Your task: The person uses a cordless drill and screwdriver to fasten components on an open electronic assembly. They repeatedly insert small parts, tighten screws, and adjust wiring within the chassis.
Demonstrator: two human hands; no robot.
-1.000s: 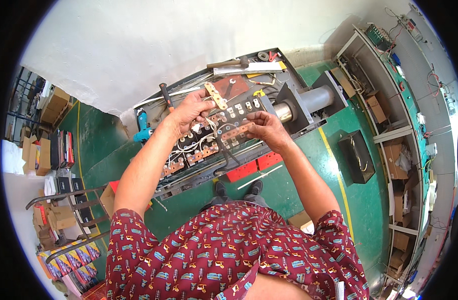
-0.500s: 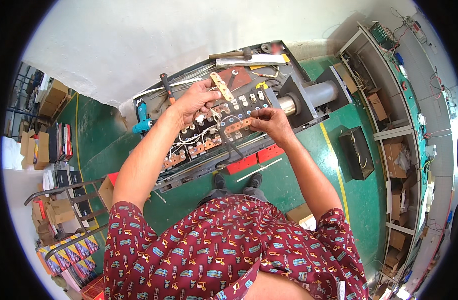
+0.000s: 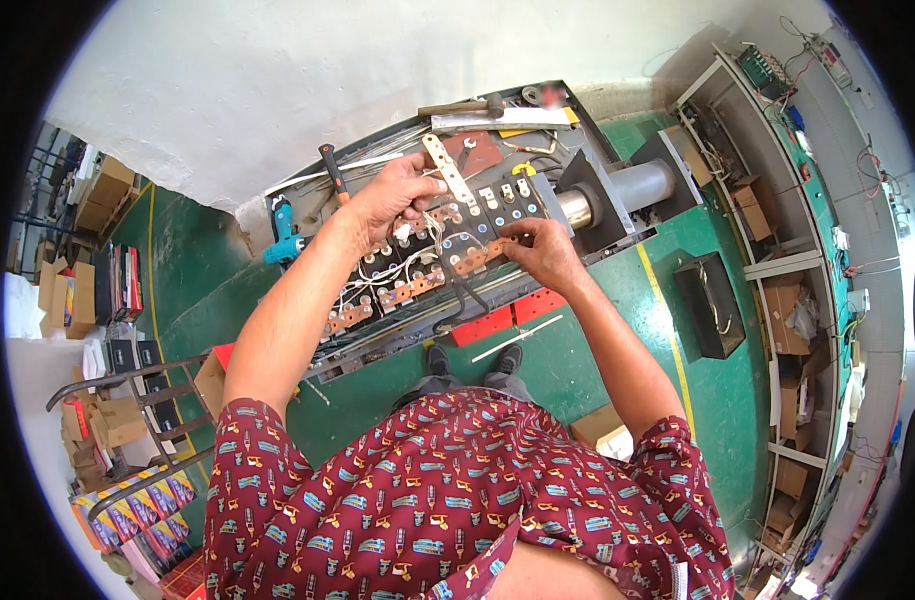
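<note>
Pinched in the fingers of my left hand (image 3: 392, 195) is a pale metal busbar (image 3: 450, 174) with a row of holes. It slants over the far side of a row of dark terminal modules. My right hand (image 3: 547, 250) grips the right end of a copper busbar (image 3: 477, 259), low over the near terminals of the same modules. Whether this bar rests on them I cannot tell. White wires (image 3: 409, 266) and a dark cable (image 3: 459, 290) run beside it. More copper bars (image 3: 410, 291) with bolts sit to the left.
A teal power drill (image 3: 285, 235) and a hammer with a black and orange handle (image 3: 334, 172) lie at the left. A wrench (image 3: 466, 152) and a wooden-handled hammer (image 3: 462, 108) lie farther back. A grey cylinder (image 3: 642, 187) juts out right. Red pieces (image 3: 484, 328) lie below the near edge.
The pale bar in my left hand has turned its broad face up more and swung slightly. My right hand has moved a little nearer and lower with the copper bar.
</note>
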